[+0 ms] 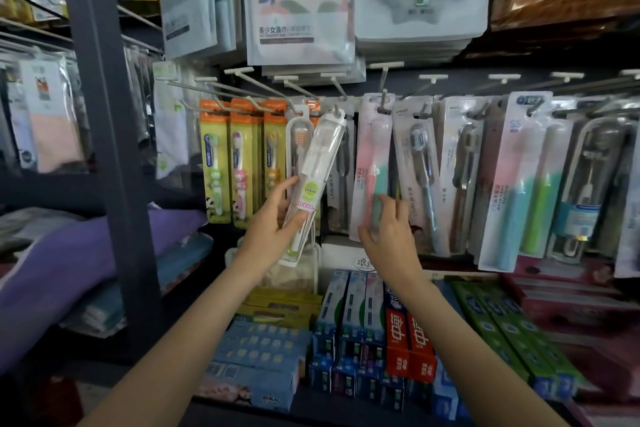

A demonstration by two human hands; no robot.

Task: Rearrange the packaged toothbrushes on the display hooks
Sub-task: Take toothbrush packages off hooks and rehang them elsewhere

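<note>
Toothpaste boxes (374, 333) crowd the shelf below, towel packs (301, 0) hang above. My left hand (273, 218) grips a clear toothbrush pack (313, 180), tilted, its top at a hook (336, 110). My right hand (388, 229), fingers loosely spread, touches the pink-and-green toothbrush pack (372, 163) hanging beside it.

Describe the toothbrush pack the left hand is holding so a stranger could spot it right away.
Look at the row of hooks under the hanging towel packs. Right of the orange children's packs, the left hand grips a clear toothbrush case. Only it hangs tilted, with a round green sticker.
</note>
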